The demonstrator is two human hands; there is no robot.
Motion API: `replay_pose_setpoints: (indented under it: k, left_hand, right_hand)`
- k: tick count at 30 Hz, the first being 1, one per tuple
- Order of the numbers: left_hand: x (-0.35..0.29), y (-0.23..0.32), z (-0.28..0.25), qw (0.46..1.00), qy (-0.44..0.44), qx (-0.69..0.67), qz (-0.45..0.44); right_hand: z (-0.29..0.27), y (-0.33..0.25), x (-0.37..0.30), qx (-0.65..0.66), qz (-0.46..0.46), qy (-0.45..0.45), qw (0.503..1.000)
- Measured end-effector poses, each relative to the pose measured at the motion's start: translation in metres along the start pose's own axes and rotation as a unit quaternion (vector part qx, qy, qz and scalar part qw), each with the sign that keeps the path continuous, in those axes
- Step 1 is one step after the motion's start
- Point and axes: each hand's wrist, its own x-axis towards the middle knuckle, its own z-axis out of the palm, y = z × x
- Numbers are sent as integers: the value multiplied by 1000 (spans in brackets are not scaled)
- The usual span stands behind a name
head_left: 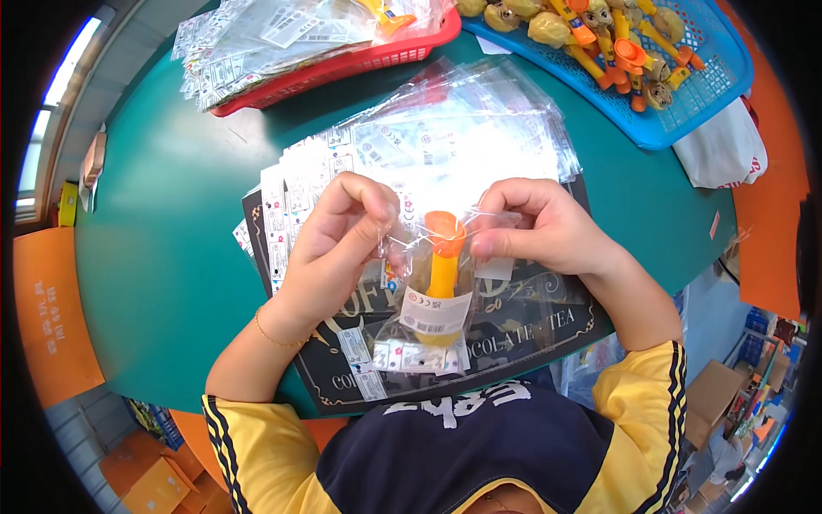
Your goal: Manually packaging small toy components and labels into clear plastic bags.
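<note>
A clear plastic bag (409,287) hangs between my two hands, over the black printed mat. Inside it stands a yellow toy (443,272) with an orange cup-shaped end at the top; a white barcode label covers part of its lower portion. My left hand (336,236) is closed in a pinch on the bag's upper left edge. The upper right edge is pinched between the thumb and fingers of my right hand (548,227). Just beyond my hands lies a spread pile of flat clear bags (368,141), some with printed strips. Glare washes out much of that pile.
At the back left, a red basket (342,73) carries stacked clear bags. A blue basket (693,116) of yellow-and-orange toys with round heads sits at the back right, beside a white bag (723,146). The black mat (531,321) lies on the green table (154,257).
</note>
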Motion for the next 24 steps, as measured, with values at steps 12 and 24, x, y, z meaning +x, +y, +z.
replay_pose_setpoints:
  k: [12,24]
  left_hand:
    - [-3,4,6,996,59,48,-55]
    - [-3,-6,3,998,23,51,-9]
  right_hand:
    - [-7,0,3,34,-53,3,998]
    - [-11,-4,1,-17,-51,-12,998]
